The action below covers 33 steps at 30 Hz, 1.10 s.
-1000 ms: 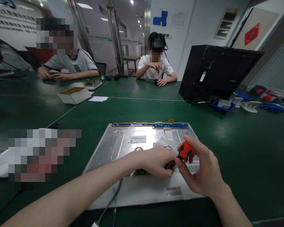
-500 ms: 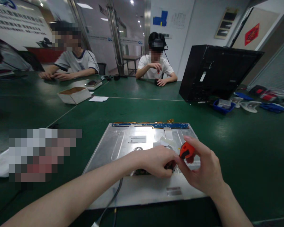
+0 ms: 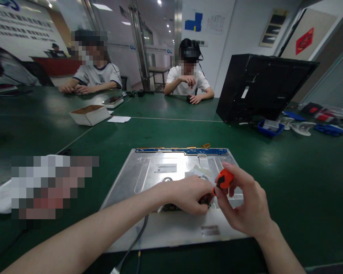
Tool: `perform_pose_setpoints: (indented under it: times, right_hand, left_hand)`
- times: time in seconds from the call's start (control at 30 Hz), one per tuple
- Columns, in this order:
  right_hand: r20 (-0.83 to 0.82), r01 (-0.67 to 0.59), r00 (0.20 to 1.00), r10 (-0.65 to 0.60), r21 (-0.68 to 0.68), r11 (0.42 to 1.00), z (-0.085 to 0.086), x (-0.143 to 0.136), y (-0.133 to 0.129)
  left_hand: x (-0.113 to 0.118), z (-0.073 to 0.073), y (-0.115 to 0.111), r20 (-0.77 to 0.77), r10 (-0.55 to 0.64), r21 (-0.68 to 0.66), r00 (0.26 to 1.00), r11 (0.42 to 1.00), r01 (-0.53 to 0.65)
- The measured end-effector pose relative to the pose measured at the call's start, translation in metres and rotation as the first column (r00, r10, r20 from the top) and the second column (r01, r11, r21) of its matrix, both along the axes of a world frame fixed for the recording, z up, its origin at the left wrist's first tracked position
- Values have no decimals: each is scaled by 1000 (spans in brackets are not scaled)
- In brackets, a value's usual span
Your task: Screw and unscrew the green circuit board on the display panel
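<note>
A silver metal panel [image 3: 122, 182] lies flat in front of me, with a blue circuit strip [image 3: 171, 151] along its far edge. Over its middle, my left hand [image 3: 190, 194] is closed, its fingers bent down by a small circuit board [image 3: 171, 207]; what the fingertips hold is hidden. My right hand [image 3: 250, 201] grips an orange and black screwdriver handle [image 3: 225, 179] between thumb and fingers, just right of my left hand. The tool's tip is hidden near my left fingertips. A dark cable [image 3: 140, 232] runs off the panel's near edge.
A large black monitor casing [image 3: 263, 87] stands at the back right beside a blue tray [image 3: 270, 129]. An open white box [image 3: 90, 116] and a paper [image 3: 119, 119] are at the back left. Two people [image 3: 188, 78] sit across the green table [image 3: 171, 133].
My right hand has tilted the orange screwdriver handle slightly, its fingers shifting around it. My left hand stays in place. The person at the far left has moved to the right.
</note>
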State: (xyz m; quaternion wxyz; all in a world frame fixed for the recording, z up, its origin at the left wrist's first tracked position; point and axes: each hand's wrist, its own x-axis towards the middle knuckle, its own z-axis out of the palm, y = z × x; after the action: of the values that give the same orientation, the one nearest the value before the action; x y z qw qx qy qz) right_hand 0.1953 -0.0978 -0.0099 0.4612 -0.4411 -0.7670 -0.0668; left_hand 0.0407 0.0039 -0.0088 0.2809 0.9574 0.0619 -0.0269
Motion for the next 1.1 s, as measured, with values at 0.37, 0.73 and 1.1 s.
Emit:
perform_pose_setpoints:
  times: [0.37,0.73,1.1]
  right_hand:
    - [10,-17,1000,17,-5,1000,2,1,0]
    - [8,19,1000,-19,12,1000,-2,0,1]
    - [28,-14,1000,14,12,1000,3,-1,2]
  left_hand:
    - [0,-4,1,49,-7,-8,999,1000,7]
    - [-1,-2,0,30,-8,-12,1000,1000,9]
    - [0,-4,0,11,-18,18,1000,1000,18]
